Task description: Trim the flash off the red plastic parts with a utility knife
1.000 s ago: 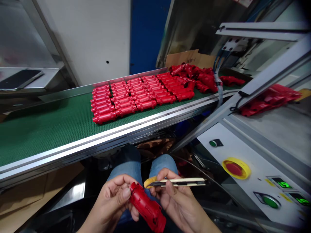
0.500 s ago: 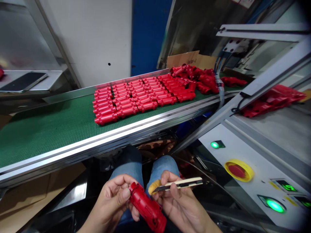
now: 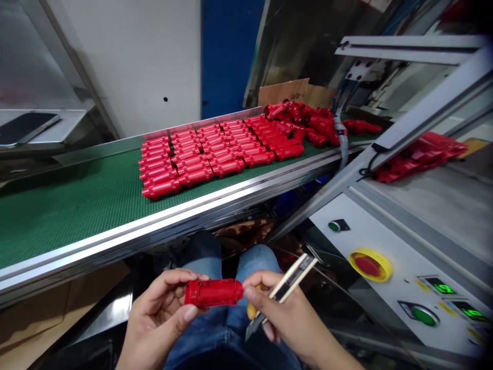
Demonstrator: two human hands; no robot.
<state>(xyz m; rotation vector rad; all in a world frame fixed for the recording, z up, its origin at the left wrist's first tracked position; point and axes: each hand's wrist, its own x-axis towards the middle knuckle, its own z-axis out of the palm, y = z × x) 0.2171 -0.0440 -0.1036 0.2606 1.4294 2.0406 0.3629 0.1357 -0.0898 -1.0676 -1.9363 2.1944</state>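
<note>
My left hand [image 3: 162, 313] grips a ribbed red plastic moulded part [image 3: 213, 293], which lies roughly level above my lap. Its right end sits close to the fingers of my right hand [image 3: 279, 313] but I cannot tell if they touch. That hand holds a snap-off utility knife [image 3: 292, 275] with a cream-coloured body and a yellow piece near the fingers. Its metal blade points down and sits just below the red part, apart from it. My jeans-covered knees [image 3: 231, 277] show beneath both hands.
Rows of red parts [image 3: 192, 159] lie on a green conveyor belt [image 3: 69, 205] with metal rails, and a red heap [image 3: 304, 123] lies beyond them. More red parts [image 3: 419, 159] sit at right, near a panel with an emergency stop button [image 3: 365, 264]. A phone [image 3: 26, 127] rests at far left.
The red part has swung from a steep diagonal to nearly level. The knife has turned from lying flat to a steep angle, with its blade now pointing downward.
</note>
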